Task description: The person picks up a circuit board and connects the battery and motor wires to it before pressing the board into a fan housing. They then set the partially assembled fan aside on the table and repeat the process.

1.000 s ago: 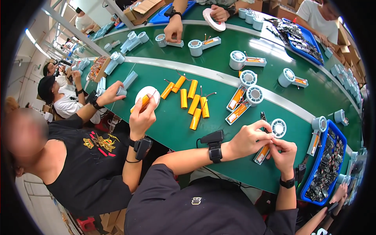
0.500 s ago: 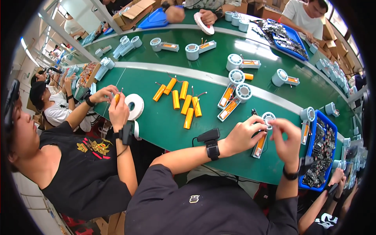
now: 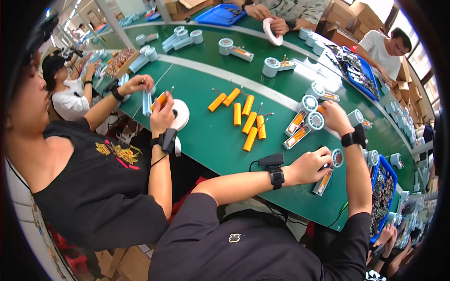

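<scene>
Low at the right of the table, my left hand curls its fingers over the neck of a pale blue handheld fan casing. Its open handle shows an orange strip inside. A small dark piece at those fingertips is mostly covered. Farther off, my right hand closes on an orange cylindrical battery, most of which the fingers hide. Beside it lie two fan casings with open handles and orange inside. Several loose orange batteries with wires lie on the green table left of them.
A blue tray of circuit boards stands at the right edge. At left, a co-worker's hands hold a battery and a blue part by a white tape roll. Across the belt, another person holds a white roll. More casings line the belt.
My right hand has left the fan casing at my left hand and reached away to the battery beside the other casings. My left hand stays at its casing. The view has shifted.
</scene>
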The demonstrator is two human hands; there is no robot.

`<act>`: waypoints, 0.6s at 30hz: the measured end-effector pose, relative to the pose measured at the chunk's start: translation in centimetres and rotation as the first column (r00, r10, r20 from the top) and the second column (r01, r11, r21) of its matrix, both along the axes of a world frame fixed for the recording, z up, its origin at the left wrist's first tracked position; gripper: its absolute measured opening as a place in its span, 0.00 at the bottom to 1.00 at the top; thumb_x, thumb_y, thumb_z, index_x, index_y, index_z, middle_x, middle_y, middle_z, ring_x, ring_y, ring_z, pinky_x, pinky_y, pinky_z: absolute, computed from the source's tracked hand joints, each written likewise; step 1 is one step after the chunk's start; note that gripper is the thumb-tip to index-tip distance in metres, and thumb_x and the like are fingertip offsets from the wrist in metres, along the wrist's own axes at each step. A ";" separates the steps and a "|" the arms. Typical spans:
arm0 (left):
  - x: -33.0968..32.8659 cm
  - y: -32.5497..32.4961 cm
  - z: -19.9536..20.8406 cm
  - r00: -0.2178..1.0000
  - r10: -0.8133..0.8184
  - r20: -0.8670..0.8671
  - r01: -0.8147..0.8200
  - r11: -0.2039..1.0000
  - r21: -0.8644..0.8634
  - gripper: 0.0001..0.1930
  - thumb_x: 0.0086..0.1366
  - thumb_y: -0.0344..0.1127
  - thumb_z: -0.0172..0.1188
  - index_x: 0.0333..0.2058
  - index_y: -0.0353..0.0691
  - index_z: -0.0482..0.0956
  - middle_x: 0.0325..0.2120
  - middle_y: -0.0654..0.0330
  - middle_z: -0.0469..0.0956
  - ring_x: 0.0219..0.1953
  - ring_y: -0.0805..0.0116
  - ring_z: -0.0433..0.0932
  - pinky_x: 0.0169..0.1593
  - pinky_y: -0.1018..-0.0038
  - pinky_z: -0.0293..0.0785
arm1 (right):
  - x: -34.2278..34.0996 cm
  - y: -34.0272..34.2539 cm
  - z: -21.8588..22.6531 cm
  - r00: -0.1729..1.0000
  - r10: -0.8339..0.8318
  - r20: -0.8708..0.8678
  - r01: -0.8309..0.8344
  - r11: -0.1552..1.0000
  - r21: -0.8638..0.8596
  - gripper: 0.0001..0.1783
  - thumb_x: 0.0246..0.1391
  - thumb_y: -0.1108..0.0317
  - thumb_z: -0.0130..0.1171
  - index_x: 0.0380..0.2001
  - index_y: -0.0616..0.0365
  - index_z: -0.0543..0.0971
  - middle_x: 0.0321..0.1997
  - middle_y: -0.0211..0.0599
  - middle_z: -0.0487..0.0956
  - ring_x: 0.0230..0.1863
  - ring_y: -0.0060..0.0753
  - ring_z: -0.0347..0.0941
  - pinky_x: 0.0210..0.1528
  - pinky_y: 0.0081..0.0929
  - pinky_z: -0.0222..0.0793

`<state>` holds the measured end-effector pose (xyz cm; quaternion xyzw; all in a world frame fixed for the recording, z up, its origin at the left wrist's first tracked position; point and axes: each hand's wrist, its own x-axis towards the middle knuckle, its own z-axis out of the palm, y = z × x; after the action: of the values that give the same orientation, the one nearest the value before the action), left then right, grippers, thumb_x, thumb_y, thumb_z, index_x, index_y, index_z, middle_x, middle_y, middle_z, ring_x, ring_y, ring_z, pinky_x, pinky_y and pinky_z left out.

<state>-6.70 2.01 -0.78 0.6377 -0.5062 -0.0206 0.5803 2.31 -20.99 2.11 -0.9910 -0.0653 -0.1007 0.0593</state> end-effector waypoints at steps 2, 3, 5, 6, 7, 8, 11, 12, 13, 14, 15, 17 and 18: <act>0.0 0.0 0.4 0.998 -0.060 -0.022 0.060 0.998 0.032 0.13 0.59 0.32 0.69 0.41 0.38 0.78 0.44 0.55 0.75 0.36 0.50 0.82 0.39 0.61 0.81 | -0.7 -2.6 1.1 0.987 -0.157 0.024 0.158 0.986 -0.049 0.10 0.57 0.71 0.61 0.41 0.63 0.82 0.39 0.52 0.82 0.44 0.59 0.78 0.48 0.47 0.74; 0.2 0.1 0.6 0.998 -0.055 -0.033 0.056 0.998 0.028 0.13 0.59 0.32 0.69 0.41 0.38 0.78 0.44 0.55 0.75 0.36 0.50 0.82 0.39 0.61 0.81 | -0.8 -2.8 2.3 0.977 -0.189 0.103 0.194 0.980 -0.042 0.09 0.59 0.71 0.60 0.40 0.63 0.82 0.38 0.52 0.82 0.43 0.57 0.79 0.47 0.46 0.75; 0.6 0.3 0.8 0.998 -0.046 -0.042 0.047 0.999 0.021 0.14 0.59 0.32 0.70 0.41 0.38 0.77 0.45 0.54 0.75 0.37 0.48 0.82 0.39 0.59 0.81 | -0.6 -0.8 5.9 0.959 -0.217 0.182 0.212 0.976 0.046 0.09 0.59 0.71 0.60 0.41 0.64 0.82 0.37 0.52 0.82 0.42 0.57 0.79 0.47 0.44 0.75; 0.6 0.5 0.7 0.998 -0.043 -0.046 0.044 0.999 0.020 0.14 0.58 0.32 0.70 0.41 0.37 0.77 0.45 0.53 0.74 0.38 0.47 0.82 0.40 0.59 0.81 | -0.6 1.6 7.8 0.928 -0.264 0.264 0.233 0.962 0.142 0.09 0.60 0.71 0.60 0.41 0.65 0.82 0.37 0.53 0.82 0.41 0.57 0.79 0.46 0.42 0.75; 0.4 0.6 0.6 0.997 -0.052 -0.054 0.053 0.998 0.020 0.14 0.58 0.32 0.70 0.41 0.37 0.77 0.45 0.53 0.74 0.38 0.47 0.82 0.40 0.59 0.81 | -0.4 4.1 8.9 0.959 -0.209 0.192 0.163 0.960 0.229 0.09 0.60 0.72 0.59 0.41 0.66 0.81 0.37 0.52 0.82 0.40 0.56 0.79 0.46 0.40 0.75; 0.3 0.6 0.5 0.995 -0.058 -0.076 0.059 0.998 0.017 0.15 0.58 0.31 0.70 0.42 0.37 0.77 0.45 0.52 0.75 0.39 0.46 0.81 0.41 0.58 0.80 | -0.1 6.8 9.5 0.981 -0.149 0.126 0.102 0.941 0.323 0.09 0.61 0.73 0.59 0.41 0.66 0.81 0.37 0.51 0.82 0.40 0.56 0.79 0.46 0.38 0.75; 1.1 -0.5 0.1 0.993 -0.067 -0.095 0.068 0.998 0.014 0.16 0.57 0.30 0.70 0.42 0.37 0.77 0.45 0.51 0.76 0.41 0.44 0.81 0.43 0.56 0.80 | 0.9 13.9 7.9 0.990 0.031 0.138 -0.079 0.932 0.353 0.12 0.57 0.71 0.60 0.42 0.65 0.82 0.38 0.48 0.82 0.42 0.55 0.79 0.49 0.39 0.76; 1.4 -0.7 -1.1 0.996 -0.055 -0.073 0.059 0.997 0.057 0.16 0.56 0.30 0.69 0.43 0.37 0.77 0.46 0.50 0.77 0.42 0.44 0.80 0.44 0.56 0.80 | 1.0 15.9 7.1 0.971 0.112 0.210 -0.150 0.973 0.177 0.13 0.55 0.71 0.61 0.43 0.64 0.82 0.38 0.47 0.83 0.44 0.55 0.79 0.50 0.40 0.76; 1.6 -0.9 -2.3 0.998 -0.044 -0.052 0.049 0.994 0.099 0.16 0.56 0.29 0.69 0.43 0.37 0.77 0.46 0.49 0.77 0.43 0.43 0.80 0.45 0.55 0.79 | 1.7 16.9 6.3 0.970 0.114 0.216 -0.154 0.972 0.179 0.13 0.55 0.71 0.61 0.43 0.64 0.82 0.38 0.47 0.83 0.44 0.55 0.79 0.50 0.40 0.76; 1.6 -1.3 -2.7 0.998 -0.048 -0.028 0.052 0.989 0.136 0.16 0.56 0.28 0.68 0.44 0.36 0.77 0.46 0.48 0.78 0.44 0.43 0.80 0.45 0.55 0.79 | 2.6 16.9 5.5 0.984 0.121 0.128 -0.141 0.977 0.159 0.13 0.53 0.70 0.59 0.42 0.63 0.82 0.38 0.49 0.83 0.44 0.55 0.79 0.49 0.44 0.76; 1.6 -1.1 -2.7 0.998 -0.051 -0.023 0.054 0.988 0.141 0.16 0.56 0.28 0.68 0.44 0.36 0.77 0.46 0.48 0.78 0.44 0.43 0.80 0.45 0.55 0.79 | 3.2 17.5 4.9 0.990 0.133 0.036 -0.137 0.980 0.145 0.14 0.51 0.69 0.58 0.41 0.61 0.83 0.38 0.50 0.83 0.44 0.56 0.80 0.48 0.47 0.77; 1.8 -0.8 -2.6 0.998 -0.031 0.051 0.031 0.999 -0.007 0.15 0.57 0.29 0.67 0.43 0.37 0.78 0.42 0.47 0.80 0.42 0.42 0.80 0.45 0.54 0.79 | 3.8 18.6 4.1 0.989 0.147 -0.030 -0.142 0.980 0.138 0.14 0.51 0.70 0.58 0.41 0.62 0.83 0.39 0.51 0.83 0.45 0.56 0.80 0.49 0.47 0.77; 1.9 -0.7 -2.5 0.996 -0.018 0.086 0.025 0.996 -0.082 0.14 0.57 0.30 0.66 0.43 0.37 0.79 0.39 0.46 0.81 0.41 0.41 0.81 0.45 0.54 0.79 | 3.9 19.1 3.8 0.981 0.162 -0.103 -0.148 0.980 0.129 0.15 0.52 0.70 0.57 0.42 0.62 0.83 0.41 0.51 0.83 0.47 0.56 0.80 0.50 0.47 0.76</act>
<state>-4.84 1.35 -3.27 0.6079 -0.5376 0.0215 0.5839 6.16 -1.86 5.93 -0.9816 -0.1329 -0.0434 0.1303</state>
